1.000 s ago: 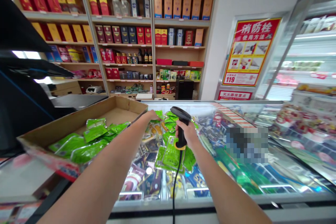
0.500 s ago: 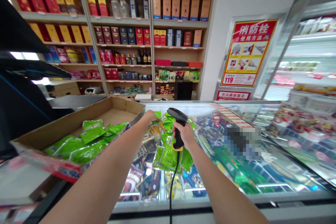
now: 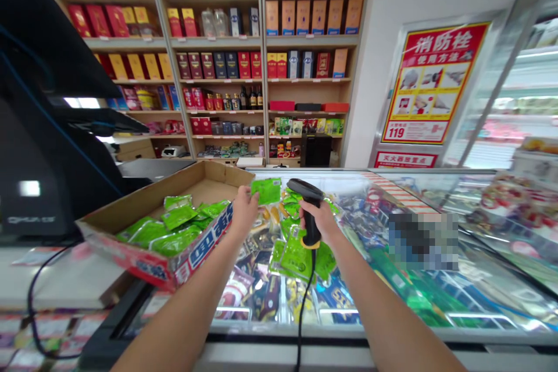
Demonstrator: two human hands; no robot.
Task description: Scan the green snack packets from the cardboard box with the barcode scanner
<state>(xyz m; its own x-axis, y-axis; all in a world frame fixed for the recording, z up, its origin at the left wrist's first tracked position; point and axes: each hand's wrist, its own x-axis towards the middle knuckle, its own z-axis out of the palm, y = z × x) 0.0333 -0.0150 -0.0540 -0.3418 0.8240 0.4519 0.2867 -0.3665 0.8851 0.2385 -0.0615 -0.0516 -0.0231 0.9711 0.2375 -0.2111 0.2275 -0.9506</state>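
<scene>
Wooden shelves [image 3: 218, 70] full of boxed liquor and bottles stand along the far wall of this shop, and on the right side hangs a red and yellow fire hydrant poster [image 3: 436, 84]. In front of me is a long glass-sided freezer [image 3: 349, 331] with many packaged snacks inside, and at my left a black cash register [image 3: 43, 157] stands on the desk [image 3: 56, 279]. A cardboard box [image 3: 192, 250] with low walls sits at the left end of the freezer, and it holds many green packets [image 3: 174, 218]. More green packets [image 3: 296, 258] lie in the freezer below my right hand [image 3: 320, 221]. My left hand [image 3: 244, 209] is just beside the box, and its fingers [image 3: 242, 193] pinch one green packet [image 3: 265, 190] by the lower corner, up above the freezer. Fingers of my right hand [image 3: 303, 209] close around the grip of a black barcode scanner [image 3: 305, 190], and its cable [image 3: 305, 302] hangs down.
</scene>
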